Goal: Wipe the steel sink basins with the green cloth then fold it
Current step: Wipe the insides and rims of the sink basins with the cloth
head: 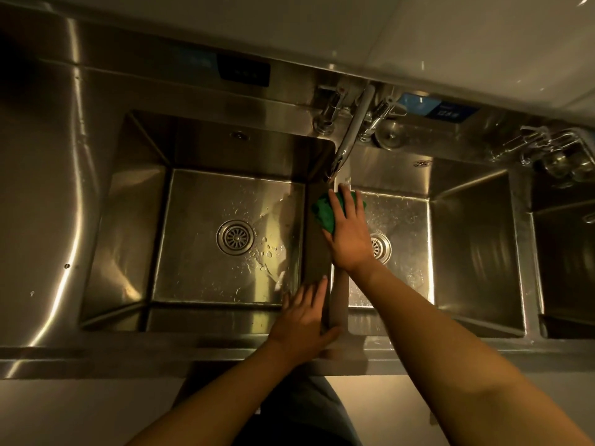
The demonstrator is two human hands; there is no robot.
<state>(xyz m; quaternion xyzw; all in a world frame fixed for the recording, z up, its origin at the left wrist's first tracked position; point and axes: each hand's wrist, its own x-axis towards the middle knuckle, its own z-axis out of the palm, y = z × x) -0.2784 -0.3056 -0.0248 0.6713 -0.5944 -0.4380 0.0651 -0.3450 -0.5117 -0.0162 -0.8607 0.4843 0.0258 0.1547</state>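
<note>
Green cloth (323, 214) lies bunched on the steel divider (340, 304) between the left basin (145, 188) and the middle basin (467, 236), centre of frame, just below the faucet spout (351, 133). Right hand (349, 235) presses it flat, fingers (346, 196) straight and slightly spread. Left hand (302, 320) rests at the divider's lower end, fingers (317, 288) extended, holding nothing. Water droplets surround the left basin's drain strainer (236, 237).

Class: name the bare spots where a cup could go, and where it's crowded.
Free: steel counter left of the left basin; that basin's floor around its drain. Crowded: the divider, where the right hand presses the green cloth and the left hand rests.
</note>
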